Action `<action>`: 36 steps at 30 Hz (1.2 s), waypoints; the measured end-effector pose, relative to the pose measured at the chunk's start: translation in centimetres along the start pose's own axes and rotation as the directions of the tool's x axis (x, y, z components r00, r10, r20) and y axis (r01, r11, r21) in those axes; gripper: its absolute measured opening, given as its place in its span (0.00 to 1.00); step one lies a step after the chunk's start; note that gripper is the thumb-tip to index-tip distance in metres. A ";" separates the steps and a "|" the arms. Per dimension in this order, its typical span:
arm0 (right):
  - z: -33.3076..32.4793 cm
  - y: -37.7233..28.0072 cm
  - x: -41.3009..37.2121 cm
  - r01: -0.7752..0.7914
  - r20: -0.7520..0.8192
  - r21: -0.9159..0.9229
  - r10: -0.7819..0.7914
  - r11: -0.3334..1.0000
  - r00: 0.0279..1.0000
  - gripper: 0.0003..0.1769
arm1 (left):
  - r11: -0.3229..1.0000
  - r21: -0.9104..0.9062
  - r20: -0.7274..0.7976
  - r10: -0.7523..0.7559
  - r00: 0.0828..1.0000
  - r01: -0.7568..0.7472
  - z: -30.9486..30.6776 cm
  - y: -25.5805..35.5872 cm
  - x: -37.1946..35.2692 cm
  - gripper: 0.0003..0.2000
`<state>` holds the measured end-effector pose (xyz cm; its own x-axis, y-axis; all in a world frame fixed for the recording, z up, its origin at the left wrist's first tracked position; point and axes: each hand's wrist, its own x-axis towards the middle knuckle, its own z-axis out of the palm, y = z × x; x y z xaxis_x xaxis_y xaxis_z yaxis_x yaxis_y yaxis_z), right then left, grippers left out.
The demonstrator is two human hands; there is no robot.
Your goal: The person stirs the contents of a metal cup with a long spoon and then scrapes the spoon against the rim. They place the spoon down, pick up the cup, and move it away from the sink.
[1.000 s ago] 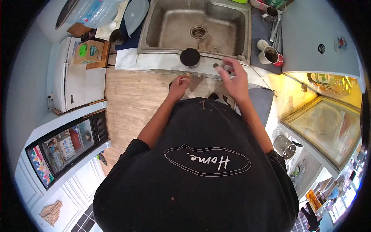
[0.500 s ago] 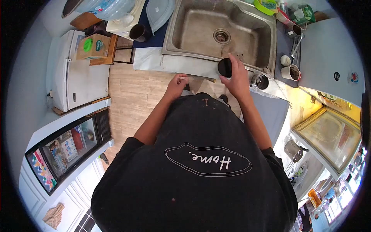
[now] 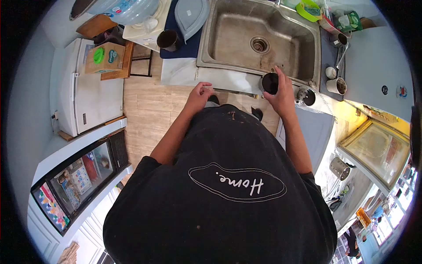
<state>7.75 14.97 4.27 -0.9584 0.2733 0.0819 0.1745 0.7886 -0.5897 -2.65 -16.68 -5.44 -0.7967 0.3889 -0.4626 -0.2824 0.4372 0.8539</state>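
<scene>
My right hand (image 3: 282, 95) is closed around a dark round cup (image 3: 270, 82) at the front edge of the steel sink (image 3: 237, 37). Its dark inside faces up. Just to the right of that hand stands a metal container (image 3: 305, 97) with a dark opening, on the counter. My left hand (image 3: 200, 97) hangs in front of the white counter edge (image 3: 180, 71), fingers curled and pinched together. A small pale thing shows at its fingertips, too small to make out.
Left of the sink are a dark cup (image 3: 168, 40) and a grey lid (image 3: 191, 16). At the right lie a white cup (image 3: 336, 86) and utensils. A green basket (image 3: 309, 10) sits behind the sink. A white fridge (image 3: 99, 90) stands at the left.
The view has shifted, so the sink and counter appear further right. My right hand still holds the dark cup, whose opening now shows more. My left hand has barely moved.
</scene>
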 end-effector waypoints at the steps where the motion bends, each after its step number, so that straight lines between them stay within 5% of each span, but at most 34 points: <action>1: 0.1 -0.4 0.1 -0.008 0.002 -0.006 0.008 1.000 1.000 0.54 | 1.000 -0.021 0.001 0.005 1.000 -0.005 -0.4 -0.4 0.2 0.17; 15: 5.0 -12.8 5.3 0.146 0.072 0.048 -0.150 0.988 0.986 0.51 | 0.996 -0.079 -0.228 0.019 0.973 -0.038 -8.9 -3.9 -1.2 0.18; 30: 15.3 -21.0 10.8 0.347 0.186 0.142 -0.369 0.927 0.911 0.33 | 0.939 -0.282 -0.389 -0.297 0.872 0.195 -14.0 -7.7 -6.9 0.20; 36: 18.0 -22.2 11.7 0.378 0.168 0.195 -0.411 0.905 0.896 0.33 | 0.935 -0.331 -0.457 -0.277 0.845 0.127 -14.5 -9.7 -7.5 0.18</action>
<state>-11.42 -9.24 3.85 -0.9685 -0.1717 0.1803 -0.2486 0.7095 -0.6594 -1.68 -35.61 -6.83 -0.8395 -0.1631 -0.5183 -0.5422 0.1902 0.8184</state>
